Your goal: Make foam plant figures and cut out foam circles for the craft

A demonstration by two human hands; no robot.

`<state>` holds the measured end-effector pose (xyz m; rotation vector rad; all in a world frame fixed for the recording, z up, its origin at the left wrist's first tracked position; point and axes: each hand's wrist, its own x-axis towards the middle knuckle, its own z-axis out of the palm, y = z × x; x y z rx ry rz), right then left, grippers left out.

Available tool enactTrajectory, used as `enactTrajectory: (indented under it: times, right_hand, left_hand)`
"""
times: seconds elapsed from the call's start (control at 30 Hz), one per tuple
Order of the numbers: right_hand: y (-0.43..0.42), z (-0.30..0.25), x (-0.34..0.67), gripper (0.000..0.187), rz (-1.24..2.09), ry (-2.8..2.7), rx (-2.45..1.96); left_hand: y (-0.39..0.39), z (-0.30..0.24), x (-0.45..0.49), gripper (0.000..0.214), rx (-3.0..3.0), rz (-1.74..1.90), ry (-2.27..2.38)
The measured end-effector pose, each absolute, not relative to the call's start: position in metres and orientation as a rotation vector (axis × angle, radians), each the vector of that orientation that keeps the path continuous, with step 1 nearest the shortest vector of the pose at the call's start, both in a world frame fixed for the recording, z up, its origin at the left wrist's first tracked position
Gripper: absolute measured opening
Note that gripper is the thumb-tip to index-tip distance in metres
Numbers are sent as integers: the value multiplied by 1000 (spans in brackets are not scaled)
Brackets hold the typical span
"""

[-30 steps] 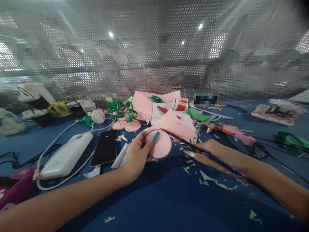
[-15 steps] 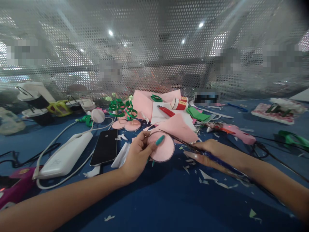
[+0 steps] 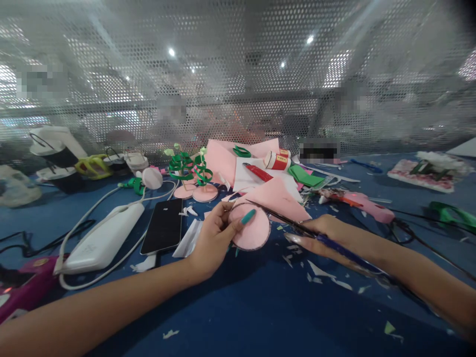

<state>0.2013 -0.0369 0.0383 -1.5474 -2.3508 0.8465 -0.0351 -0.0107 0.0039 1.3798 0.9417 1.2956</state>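
My left hand (image 3: 213, 238) pinches a round pink foam disc (image 3: 253, 232), thumb with a teal nail lying on its face. A larger pink sheet (image 3: 277, 198) hangs off the disc's far edge. My right hand (image 3: 322, 234) grips a pair of scissors (image 3: 286, 223) with blue handles, the thin blades reaching left to the disc's upper right edge. Both forearms rest low over the blue table (image 3: 245, 307).
A black phone (image 3: 162, 226) and a white power bank (image 3: 102, 243) with cable lie at left. Behind the disc stand green curled-paper pieces on pink bases (image 3: 193, 176), a glue tube (image 3: 277, 160), pink and green sheets, and a pink glue gun (image 3: 362, 203). Paper scraps litter the cloth.
The disc has turned slightly in my left hand and shifted a little to the right; my thumb slid across its face. The scissors stay at the disc's edge.
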Motion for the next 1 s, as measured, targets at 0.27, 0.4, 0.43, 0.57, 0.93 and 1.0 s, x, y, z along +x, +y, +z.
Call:
enactTrajectory:
  times: [0.27,0.4,0.43,0.57,0.93,1.0]
  right_hand:
    - [-36,40,201,35,827,-2367,-1524]
    - [-34,34,203,38,770,-2383,-1518]
    - [-34,33,203,38,778,-2377,-1519]
    - [-34,32,202,36,816,-2337,-1496]
    - [-29,29,203,42,746,-2336,-1506]
    - [-30,31,202,40,745,-2351,-1537]
  left_hand:
    - [-12,6,-33,36,1320,1300,989]
    - [-12,6,-34,36,1299,1296,963]
    - [-12,5,-34,35,1299,1293,954]
    - [-13,4,-37,36,1264,1269,950]
    - [-7,2,-36,42,1206,1080,1018]
    - [-7,2,-36,40,1243,1092,1003]
